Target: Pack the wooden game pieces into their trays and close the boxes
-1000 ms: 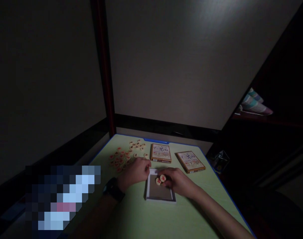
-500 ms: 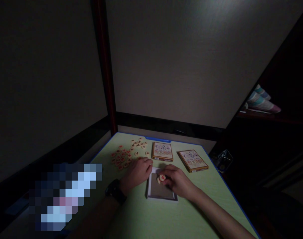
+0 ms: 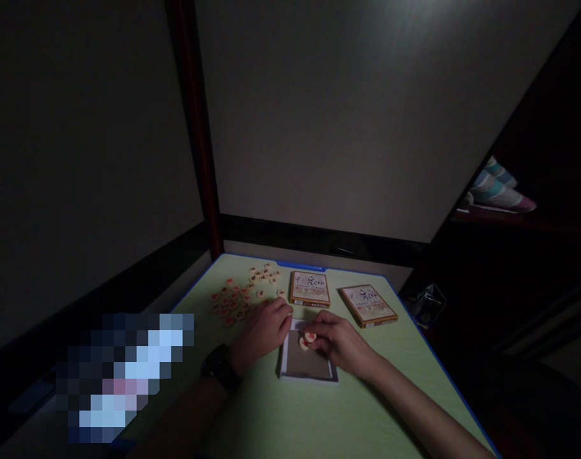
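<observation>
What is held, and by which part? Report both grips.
The right grip pinches a round red-marked piece by its right edge; whether the other piece beside it is held too cannot be told. Nothing shows in the left grip.

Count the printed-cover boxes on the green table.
2: the left printed box lies beyond the open tray, near the table's far edge; the right printed box lies apart, toward the right edge. Both show fully.

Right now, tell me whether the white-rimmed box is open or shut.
Open: no lid covers the white-rimmed box; its brown inside shows.
</observation>
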A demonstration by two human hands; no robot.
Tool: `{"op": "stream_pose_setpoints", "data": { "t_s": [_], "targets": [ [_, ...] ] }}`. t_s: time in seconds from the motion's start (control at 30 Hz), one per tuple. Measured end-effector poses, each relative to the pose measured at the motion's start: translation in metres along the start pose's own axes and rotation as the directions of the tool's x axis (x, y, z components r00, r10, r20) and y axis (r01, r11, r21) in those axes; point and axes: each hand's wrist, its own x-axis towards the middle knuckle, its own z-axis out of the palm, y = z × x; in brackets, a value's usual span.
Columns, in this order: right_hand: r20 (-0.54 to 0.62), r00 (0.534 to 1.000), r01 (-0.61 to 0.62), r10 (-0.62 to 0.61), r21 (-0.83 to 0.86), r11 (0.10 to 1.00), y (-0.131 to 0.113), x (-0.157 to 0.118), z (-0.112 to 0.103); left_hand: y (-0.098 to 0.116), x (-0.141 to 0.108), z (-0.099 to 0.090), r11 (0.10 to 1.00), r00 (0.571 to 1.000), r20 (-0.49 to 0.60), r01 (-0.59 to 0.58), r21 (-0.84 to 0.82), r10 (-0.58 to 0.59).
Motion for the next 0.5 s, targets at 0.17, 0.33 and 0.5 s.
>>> {"op": "stream_pose_setpoints", "data": {
  "t_s": [0.17, 0.33, 0.5],
  "targets": [
    [0.034, 0.999, -0.022, 0.024, -0.052, 0.998, -0.009, 0.001, 0.001, -0.002, 0.001, 0.005, 0.995, 1.0, 0.012, 0.029, -0.092, -0.028],
    [0.075, 0.997, -0.006, 0.017, -0.141, 0.99, -0.009, 0.002, 0.011, -0.006, 0.001, 0.011, 0.946, 0.997, -0.014, 0.065, -0.319, -0.074],
    [0.044, 0.998, 0.056, -0.052, -0.079, 0.995, -0.006, 0.006, 0.015, -0.008, 0.002, 0.012, 0.951, 0.997, -0.037, 0.048, -0.305, -0.062]
  ]
}}
